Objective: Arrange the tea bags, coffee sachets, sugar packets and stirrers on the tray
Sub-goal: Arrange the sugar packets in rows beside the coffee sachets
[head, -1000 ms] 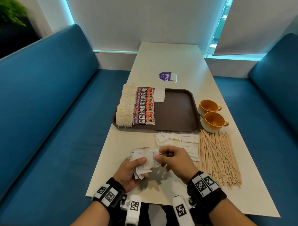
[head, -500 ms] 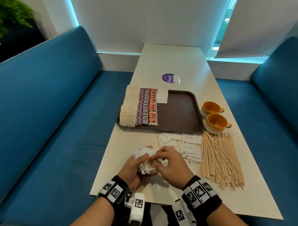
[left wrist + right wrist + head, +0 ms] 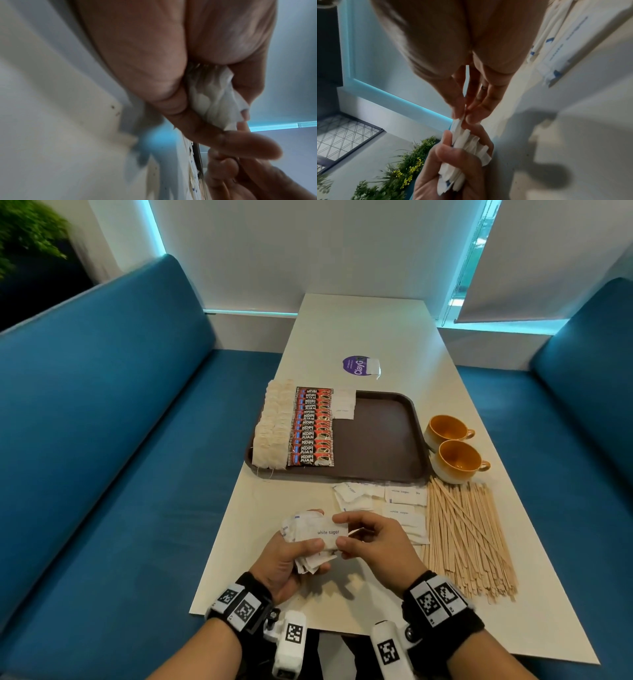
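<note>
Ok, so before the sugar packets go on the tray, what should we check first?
1. Left hand grips the bunch of sugar packets: ok.
2. Right hand pinches the top packet's end: ok.
3. Bunch squared up: not ok, the edges fan out unevenly.
4. Free space on the tray beside the coffee sachets: ok, and a few sugar packets already lie at the far end.
5. All sugar gathered: not ok, loose packets lie on the table.
6. Stirrers on the tray: not ok, they lie on the table.
</note>
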{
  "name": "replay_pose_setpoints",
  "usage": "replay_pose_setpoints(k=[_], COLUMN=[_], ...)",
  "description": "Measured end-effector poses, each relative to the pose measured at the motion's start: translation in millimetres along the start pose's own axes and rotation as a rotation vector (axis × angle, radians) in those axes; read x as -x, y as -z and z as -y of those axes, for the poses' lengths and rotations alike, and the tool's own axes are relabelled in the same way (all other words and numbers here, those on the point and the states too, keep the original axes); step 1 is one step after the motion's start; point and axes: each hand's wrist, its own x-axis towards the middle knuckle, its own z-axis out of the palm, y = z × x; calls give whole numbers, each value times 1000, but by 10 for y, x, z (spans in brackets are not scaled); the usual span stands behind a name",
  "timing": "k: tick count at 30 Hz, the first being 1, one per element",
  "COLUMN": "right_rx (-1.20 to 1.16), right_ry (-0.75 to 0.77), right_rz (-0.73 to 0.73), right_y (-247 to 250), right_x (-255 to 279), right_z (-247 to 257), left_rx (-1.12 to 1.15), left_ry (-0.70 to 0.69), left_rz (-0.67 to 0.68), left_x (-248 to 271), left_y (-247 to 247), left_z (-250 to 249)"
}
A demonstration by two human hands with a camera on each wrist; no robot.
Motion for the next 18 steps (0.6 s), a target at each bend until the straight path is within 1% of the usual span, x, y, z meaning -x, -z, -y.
replay_pose_setpoints(k=[4,11,13,18], right_rx=[-37,120,156,230], right_ry=[-26,3,5,-7], right_rz=[-19,-27,-17,56], right_y=[14,11,18,50], right_x=[-4,-21,-27,-1], right_z=[-7,-22,-7,77], left_rx=[1,35,40,-2], left_ry=[-2,-11,-7,45], left_rz=[6,53,41,-42], left_x=[-4,-8,0,17], left_y=[7,13,8,-54], left_z=[0,14,6,-32])
